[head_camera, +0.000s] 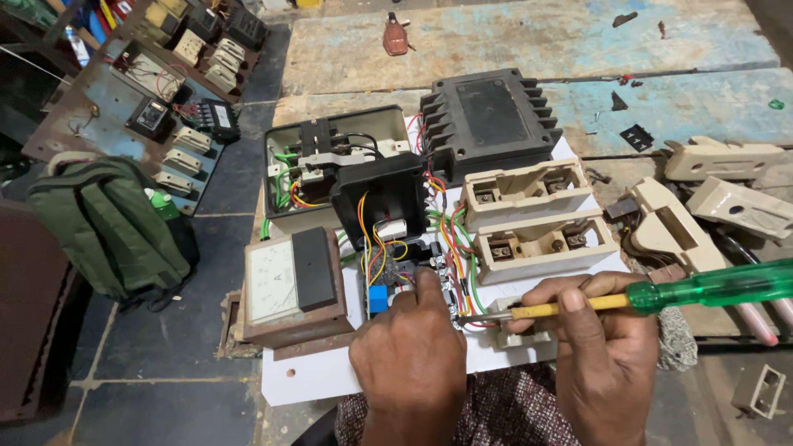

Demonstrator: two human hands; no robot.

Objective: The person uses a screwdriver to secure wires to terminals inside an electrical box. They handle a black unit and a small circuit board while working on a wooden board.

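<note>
Right hand [607, 343] is closed around a screwdriver [661, 296] with a green handle and yellow shank, held nearly level so its tip meets a terminal at the wiring [450, 248] on the white board [322, 376]. Left hand [410, 351] is curled, fingertips pressing down on the small parts just beside the tip, apparently to steady them; whether it grips anything cannot be told.

The board lies across the person's lap and the bench [512, 41], keeping the work close under the hands. On it: a meter [273, 281] in a brown case at the left, two cream fuse holders [537, 219] at the right, a black housing [487, 116] behind.

The open grey box [330, 165] contains a switch mechanism with green, red and yellow wires. Loose cream fuse carriers [727, 186] lie at the right. A green bag [107, 223] sits on the floor, left.
</note>
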